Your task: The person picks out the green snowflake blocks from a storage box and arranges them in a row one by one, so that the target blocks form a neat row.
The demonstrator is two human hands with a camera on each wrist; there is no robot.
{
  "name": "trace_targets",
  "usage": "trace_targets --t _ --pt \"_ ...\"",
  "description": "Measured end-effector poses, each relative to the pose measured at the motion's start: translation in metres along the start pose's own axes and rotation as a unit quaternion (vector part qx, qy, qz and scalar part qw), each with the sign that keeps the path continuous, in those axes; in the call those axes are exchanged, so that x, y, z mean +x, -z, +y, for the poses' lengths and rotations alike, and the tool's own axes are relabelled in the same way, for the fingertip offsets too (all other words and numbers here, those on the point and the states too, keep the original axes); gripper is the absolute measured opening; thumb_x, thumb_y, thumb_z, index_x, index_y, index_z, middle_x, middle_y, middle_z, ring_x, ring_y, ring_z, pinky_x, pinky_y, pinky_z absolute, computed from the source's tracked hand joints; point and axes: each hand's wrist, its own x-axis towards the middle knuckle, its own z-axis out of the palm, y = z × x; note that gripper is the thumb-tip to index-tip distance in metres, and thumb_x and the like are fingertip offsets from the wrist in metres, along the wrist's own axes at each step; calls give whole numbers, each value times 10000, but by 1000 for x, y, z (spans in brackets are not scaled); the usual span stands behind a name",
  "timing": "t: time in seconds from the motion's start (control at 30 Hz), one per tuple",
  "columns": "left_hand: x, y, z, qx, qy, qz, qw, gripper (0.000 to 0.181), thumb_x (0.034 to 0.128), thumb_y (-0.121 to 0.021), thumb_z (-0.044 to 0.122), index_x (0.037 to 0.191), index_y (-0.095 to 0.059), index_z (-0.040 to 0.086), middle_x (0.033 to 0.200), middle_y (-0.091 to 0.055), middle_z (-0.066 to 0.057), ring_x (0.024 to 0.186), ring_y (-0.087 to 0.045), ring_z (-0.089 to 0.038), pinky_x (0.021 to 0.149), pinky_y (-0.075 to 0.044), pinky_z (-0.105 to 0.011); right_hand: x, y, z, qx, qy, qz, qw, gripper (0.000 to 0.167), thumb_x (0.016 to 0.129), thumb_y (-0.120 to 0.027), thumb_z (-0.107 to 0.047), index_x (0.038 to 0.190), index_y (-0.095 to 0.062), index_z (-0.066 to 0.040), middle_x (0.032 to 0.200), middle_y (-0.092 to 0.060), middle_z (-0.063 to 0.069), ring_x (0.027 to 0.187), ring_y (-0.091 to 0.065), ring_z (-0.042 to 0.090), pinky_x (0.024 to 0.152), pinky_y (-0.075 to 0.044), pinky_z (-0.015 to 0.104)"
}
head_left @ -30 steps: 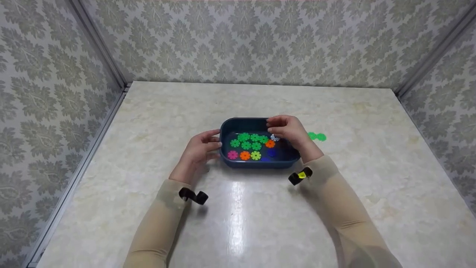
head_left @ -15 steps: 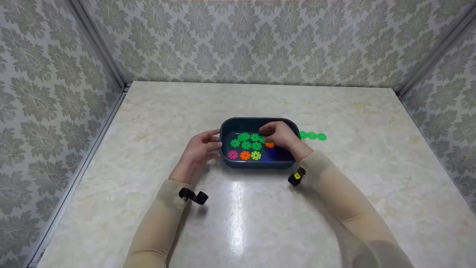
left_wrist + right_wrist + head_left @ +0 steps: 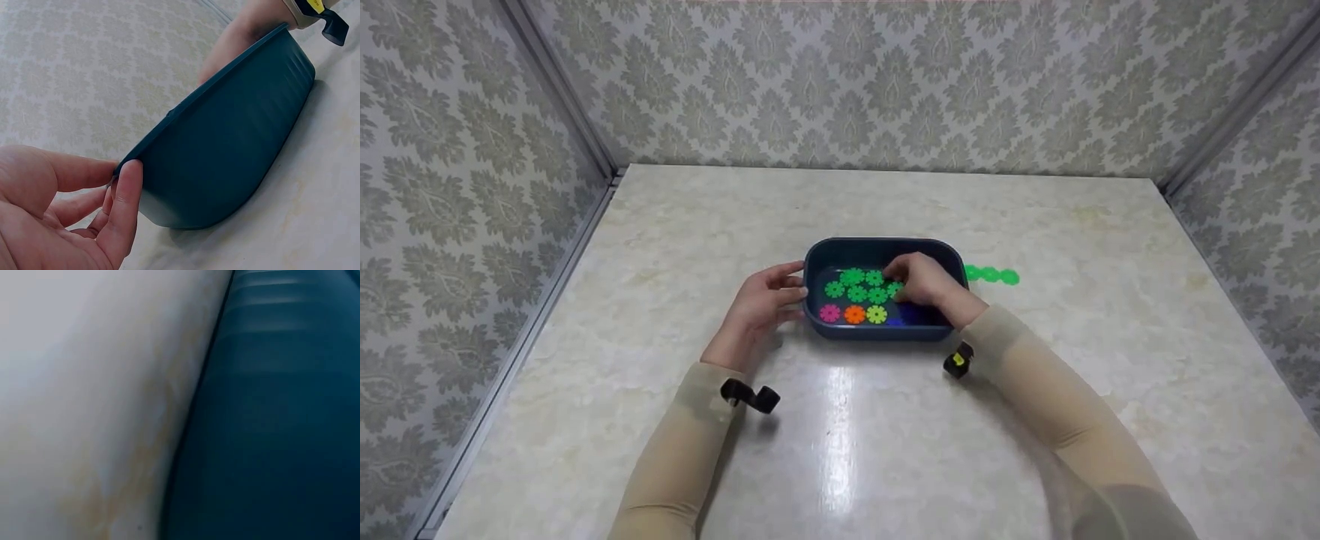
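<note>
A dark blue plastic bin [image 3: 823, 329] stands on the table with several notched plastic discs in it. Most are green discs [image 3: 856, 293]; a pink disc [image 3: 830, 313], an orange disc [image 3: 855, 314] and a yellow-green disc [image 3: 877, 314] lie near its front wall. Blue ones [image 3: 895, 322] barely show against the dark floor. At the bin's left end, my left hand [image 3: 761, 301] holds the rim between thumb and fingers. My right hand [image 3: 926, 281] reaches inside at the right, its fingers bent down beside the green discs. Whether it pinches a disc is hidden.
Right of the bin, a row of joined green discs [image 3: 991, 274] lies on the pale marbled table [image 3: 697, 225]. Patterned wall panels [image 3: 855, 82] rise behind the table and along both sides.
My right hand has moved left and down into the bin, covering the white disc and the second orange disc. More of the green row shows. My left hand stays put.
</note>
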Motion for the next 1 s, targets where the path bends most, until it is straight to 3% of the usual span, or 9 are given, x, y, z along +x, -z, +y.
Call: trace_targets --t 0.27,0.43,0.67,0.83,1.0 --pt "-1 0 0 65 -21 -69 10000 559 960 -665 -16 1485 -550 140 1223 -551 -81 888 -610 -144 687 -604 -272 -5 2 -1 -257 -59 132 9996 308 860 -787 -10 1163 -762 -59 1228 -711 162 1170 -640 338 1045 -526 479" --pt "-1 1 1 131 -13 -73 9999 568 963 -660 -14 1497 -535 136 1244 -545 -87 902 -606 -144 690 -607 -270 -10 7 0 0 -48 183 9998 256 874 -793 -52 1126 -783 -97 1170 -727 137 1088 -640 317 978 -542 465" --pt "0 0 1 162 -40 -63 9998 566 959 -658 -24 1492 -539 126 1229 -544 -89 887 -604 -135 671 -601 -260 -21 15 3 944 84 278 9951 256 900 -762 -52 1155 -765 -56 1087 -700 131 963 -673 277 840 -587 417" --pt "1 0 0 212 -2 -23 9998 568 956 -667 -17 1488 -549 143 1234 -554 -87 898 -602 -139 675 -602 -256 -30 23 7 1752 104 439 9835 268 907 -755 -60 1169 -731 -9 923 -649 43 860 -679 296 810 -586 441" --pt "2 0 1 172 46 7 9998 566 954 -675 -15 1480 -561 160 1237 -563 -80 901 -604 -142 676 -606 -259 -40 35 12 2383 100 587 9694 307 929 -749 -82 1212 -695 24 904 -651 9 910 -707 334 835 -611 494"
